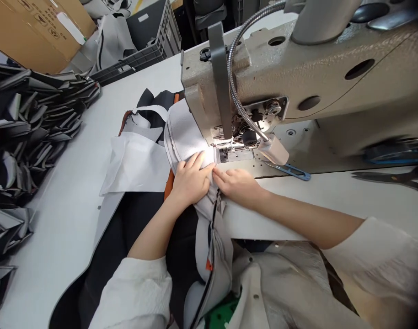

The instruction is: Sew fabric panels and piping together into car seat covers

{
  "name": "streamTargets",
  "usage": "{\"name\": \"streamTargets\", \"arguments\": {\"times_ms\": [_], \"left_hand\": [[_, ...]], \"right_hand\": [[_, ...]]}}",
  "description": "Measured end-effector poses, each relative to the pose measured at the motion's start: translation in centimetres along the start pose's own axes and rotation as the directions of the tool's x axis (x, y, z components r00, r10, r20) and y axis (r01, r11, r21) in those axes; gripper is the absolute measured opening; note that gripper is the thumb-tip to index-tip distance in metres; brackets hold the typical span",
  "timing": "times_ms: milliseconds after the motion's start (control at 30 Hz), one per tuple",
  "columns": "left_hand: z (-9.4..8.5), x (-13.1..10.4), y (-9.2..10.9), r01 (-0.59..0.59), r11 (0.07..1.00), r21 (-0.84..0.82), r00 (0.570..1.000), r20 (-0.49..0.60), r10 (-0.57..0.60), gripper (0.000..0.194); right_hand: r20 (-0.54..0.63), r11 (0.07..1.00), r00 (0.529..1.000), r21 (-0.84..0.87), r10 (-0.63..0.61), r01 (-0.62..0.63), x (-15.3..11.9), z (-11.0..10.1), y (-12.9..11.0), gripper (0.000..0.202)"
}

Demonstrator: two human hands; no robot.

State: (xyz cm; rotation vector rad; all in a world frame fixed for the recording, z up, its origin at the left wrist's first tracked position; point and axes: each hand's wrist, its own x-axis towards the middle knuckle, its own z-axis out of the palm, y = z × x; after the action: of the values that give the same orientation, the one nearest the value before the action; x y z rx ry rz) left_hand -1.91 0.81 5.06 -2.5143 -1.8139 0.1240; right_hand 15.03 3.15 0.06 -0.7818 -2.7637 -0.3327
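Note:
A pale grey fabric piece (185, 125), with a stitched seam along its curved edge, lies under the head of a sewing machine (198, 87). My left hand (191, 179) rests on top of it, fingers spread and pressing it down just left of the lit needle area. At the fabric's right edge, close to the needle plate (241, 156), my right hand (238, 185) has its fingers together and grips the edge; the fingertips are partly hidden. From there a strip with a dark zipper-like edge (213, 228) hangs toward my lap. The needle itself is hard to make out.
Blue thread snips (294, 171) lie by the machine bed, with dark scissors (390, 178) farther right. A white sheet (136, 167) and black fabric (140, 219) lie left of my hands. Stacked pieces (27, 119), a grey crate (150, 32) and a cardboard box (40, 36) stand beyond.

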Motion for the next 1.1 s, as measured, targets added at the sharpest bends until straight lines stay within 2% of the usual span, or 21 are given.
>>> {"name": "streamTargets", "arguments": {"times_ms": [167, 467, 633, 867, 1100], "left_hand": [[-0.2, 2.7, 0.4, 0.034, 0.997, -0.072, 0.999, -0.039, -0.037, 0.043], [-0.4, 2.0, 2.0, 0.033, 0.993, -0.117, 0.999, -0.017, -0.036, 0.046], [-0.3, 2.8, 2.1, 0.08, 0.989, -0.124, 0.996, -0.029, -0.085, 0.042], [0.0, 3.4, 2.6, 0.086, 0.988, -0.131, 0.987, -0.122, -0.102, 0.035], [0.0, 3.2, 2.5, 0.078, 0.99, -0.116, 0.991, -0.096, -0.089, 0.036]], "right_hand": [[0.117, 0.996, 0.991, 0.051, 0.07, -0.076, 0.0, 0.1, 2.7, 0.035], [-0.005, 0.998, 0.999, 0.039, 0.047, -0.047, -1.8, -0.4, 2.7, 0.031], [0.024, 0.992, 0.995, 0.079, 0.102, -0.103, -1.6, -0.1, 3.1, 0.033], [0.013, 0.982, 0.987, 0.101, 0.16, -0.161, -1.7, 0.3, 3.5, 0.036], [0.01, 0.98, 0.988, 0.122, 0.155, -0.155, -1.8, 0.0, 3.1, 0.033]]}}
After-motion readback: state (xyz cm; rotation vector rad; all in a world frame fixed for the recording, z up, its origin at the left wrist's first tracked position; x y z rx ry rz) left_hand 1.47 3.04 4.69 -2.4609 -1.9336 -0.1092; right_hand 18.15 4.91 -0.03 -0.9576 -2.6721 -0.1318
